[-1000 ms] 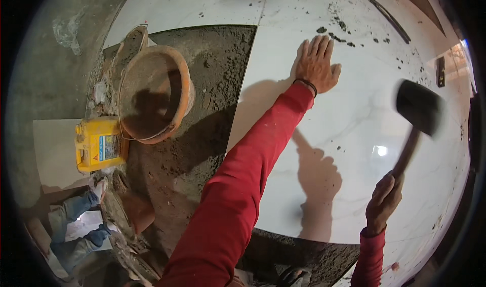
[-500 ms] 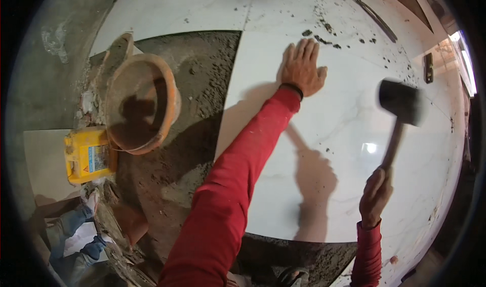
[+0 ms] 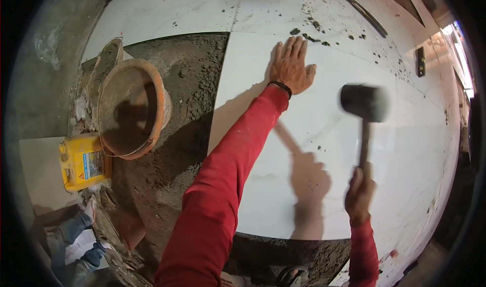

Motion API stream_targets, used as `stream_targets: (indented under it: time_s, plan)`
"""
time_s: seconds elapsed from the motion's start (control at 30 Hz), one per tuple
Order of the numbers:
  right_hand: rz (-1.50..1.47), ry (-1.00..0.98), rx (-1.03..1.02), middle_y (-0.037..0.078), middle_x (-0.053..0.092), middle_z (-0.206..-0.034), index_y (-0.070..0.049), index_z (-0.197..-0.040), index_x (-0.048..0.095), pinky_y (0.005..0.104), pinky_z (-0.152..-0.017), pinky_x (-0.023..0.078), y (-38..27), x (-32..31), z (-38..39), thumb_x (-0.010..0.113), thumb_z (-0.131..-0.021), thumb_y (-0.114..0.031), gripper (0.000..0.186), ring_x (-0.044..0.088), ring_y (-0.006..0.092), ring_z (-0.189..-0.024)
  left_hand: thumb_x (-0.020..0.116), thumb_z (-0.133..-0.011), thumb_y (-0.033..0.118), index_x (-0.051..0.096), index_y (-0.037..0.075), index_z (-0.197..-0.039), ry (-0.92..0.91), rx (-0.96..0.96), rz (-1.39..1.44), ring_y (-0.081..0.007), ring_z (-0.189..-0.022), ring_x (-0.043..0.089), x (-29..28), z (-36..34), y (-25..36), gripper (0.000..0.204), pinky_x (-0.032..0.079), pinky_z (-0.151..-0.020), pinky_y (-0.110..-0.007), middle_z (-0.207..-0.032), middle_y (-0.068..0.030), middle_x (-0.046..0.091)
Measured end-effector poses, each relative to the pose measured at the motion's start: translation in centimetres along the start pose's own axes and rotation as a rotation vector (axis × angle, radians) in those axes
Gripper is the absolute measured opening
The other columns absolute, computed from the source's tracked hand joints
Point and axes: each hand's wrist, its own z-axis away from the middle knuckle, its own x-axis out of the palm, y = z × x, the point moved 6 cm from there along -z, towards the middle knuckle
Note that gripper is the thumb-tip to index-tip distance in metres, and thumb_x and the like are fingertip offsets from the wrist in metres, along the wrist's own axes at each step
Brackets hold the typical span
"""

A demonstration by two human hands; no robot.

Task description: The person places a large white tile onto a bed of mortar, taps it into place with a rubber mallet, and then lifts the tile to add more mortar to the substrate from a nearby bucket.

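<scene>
My left hand (image 3: 292,67) lies flat on a large white marbled tile (image 3: 263,191), fingers stretched toward its far edge. A dark band circles that wrist below the red sleeve. To the right, my right hand (image 3: 359,193) is wrapped round the wooden handle of a rubber mallet (image 3: 363,103). The mallet's black head is raised over the tile, apart from it and slightly blurred. Shadows of the arm and mallet fall across the tile's surface.
Left of the tile lies rough grey mortar (image 3: 190,74) with an orange-rimmed basin (image 3: 161,112) on it. A yellow jerrycan (image 3: 83,163) stands at far left. Dark crumbs (image 3: 316,40), a thin dark bar (image 3: 365,16) and a small black level-like piece (image 3: 420,62) lie on tiles beyond.
The mallet has swung left, nearer my left hand, with my right hand shifting slightly left and up. My left hand stays flat on the tile. The whole view has shifted a little.
</scene>
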Motion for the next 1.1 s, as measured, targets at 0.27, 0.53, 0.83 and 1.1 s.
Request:
stream_targets:
  time_s: [0.27,0.53,0.83,1.1]
  plan:
    - [0.018,-0.009,-0.011,0.013,0.048,-0.058,-0.001,-0.090,0.049,0.0342,-0.045,0.035,0.8,-0.1,0.0,0.043,-0.103,-0.023,0.027,0.047,0.0257,-0.049,0.052,-0.089,0.046,0.037,0.000,-0.146,0.042,-0.008,0.089,-0.0294,-0.145,0.027,0.0,-0.1,-0.2,0.074,0.016,-0.119,-0.052,-0.153,-0.0149,0.035]
    - [-0.060,-0.032,0.018,0.001,0.046,-0.058,-0.002,-0.091,0.047,0.0270,-0.044,0.033,0.9,-0.1,0.5,0.041,-0.104,-0.033,0.035,0.044,0.0076,-0.049,0.052,-0.092,0.045,0.038,0.001,-0.144,0.066,-0.015,0.026,-0.0272,-0.143,0.031,-0.8,-0.5,0.0,0.070,0.023,-0.116,-0.051,-0.151,-0.0133,0.038]
    - [-0.227,0.191,0.036,0.022,0.058,-0.062,0.000,-0.098,0.048,0.0463,-0.050,0.045,0.4,-2.5,0.8,0.052,-0.099,-0.020,0.021,0.058,0.0429,-0.055,0.051,-0.094,0.044,0.037,0.004,-0.147,-0.006,-0.011,-0.014,-0.0254,-0.144,0.029,-0.4,-0.3,0.3,0.068,0.021,-0.118,-0.049,-0.154,-0.0107,0.037]
    - [-0.126,0.202,0.022,0.019,0.054,-0.058,0.001,-0.095,0.045,0.0442,-0.044,0.042,0.1,-2.6,-0.6,0.054,-0.098,-0.018,0.021,0.058,0.0416,-0.051,0.050,-0.095,0.044,0.033,0.006,-0.150,-0.094,-0.006,-0.074,-0.0263,-0.145,0.029,-0.5,-0.9,0.6,0.069,0.020,-0.118,-0.049,-0.155,-0.0100,0.034]
